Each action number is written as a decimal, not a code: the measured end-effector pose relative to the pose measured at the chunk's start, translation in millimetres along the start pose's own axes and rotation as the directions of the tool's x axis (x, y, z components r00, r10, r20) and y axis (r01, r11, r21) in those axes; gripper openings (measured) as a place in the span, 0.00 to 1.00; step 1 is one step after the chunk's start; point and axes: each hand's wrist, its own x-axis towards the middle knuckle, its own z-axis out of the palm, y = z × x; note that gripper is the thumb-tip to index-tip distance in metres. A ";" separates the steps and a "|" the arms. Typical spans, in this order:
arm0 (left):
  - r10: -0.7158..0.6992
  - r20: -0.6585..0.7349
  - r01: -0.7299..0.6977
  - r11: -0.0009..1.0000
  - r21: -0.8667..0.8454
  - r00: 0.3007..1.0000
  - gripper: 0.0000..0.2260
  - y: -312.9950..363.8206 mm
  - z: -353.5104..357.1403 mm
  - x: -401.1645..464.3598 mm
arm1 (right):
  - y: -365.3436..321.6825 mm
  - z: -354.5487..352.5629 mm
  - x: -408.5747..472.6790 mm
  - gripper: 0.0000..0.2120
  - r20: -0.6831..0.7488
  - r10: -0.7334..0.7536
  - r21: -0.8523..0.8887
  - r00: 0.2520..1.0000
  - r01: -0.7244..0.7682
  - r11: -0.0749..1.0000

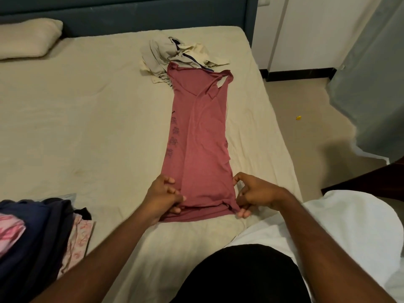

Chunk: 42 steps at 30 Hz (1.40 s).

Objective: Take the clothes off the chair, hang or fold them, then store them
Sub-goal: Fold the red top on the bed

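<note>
Pink garment [196, 138] lies flat on the bed [76, 110], already narrowed into a long strip. Long axis runs near-to-far: hem at the near end, neckline with its white label at the far end, where it overlaps a crumpled grey-and-cream heap of clothes [175, 53]. Left hand [162, 196] is on the near left corner of the hem, fingers curled and pinching the cloth. Right hand [254, 194] is on the near right corner, thumb and fingertips pinching the edge there. Both hands sit at the same end of the strip, one per corner, about equally close to it; the whole length of the garment extends away from them toward the headboard. Judgement: the step in hand is a fold across the short axis, so the hem would have to travel far along the long axis toward the neckline. A stack of dark and pink-patterned clothes [32, 228] sits near left, apart from the strip. Pillow [26, 38] lies far left.
</note>
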 end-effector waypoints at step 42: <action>0.075 0.533 -0.067 0.997 -0.035 0.843 0.10 44.5 -100.2 43.0 | -25.1 -34.7 23.9 0.17 -0.064 -0.291 0.074 0.954 0.296 0.952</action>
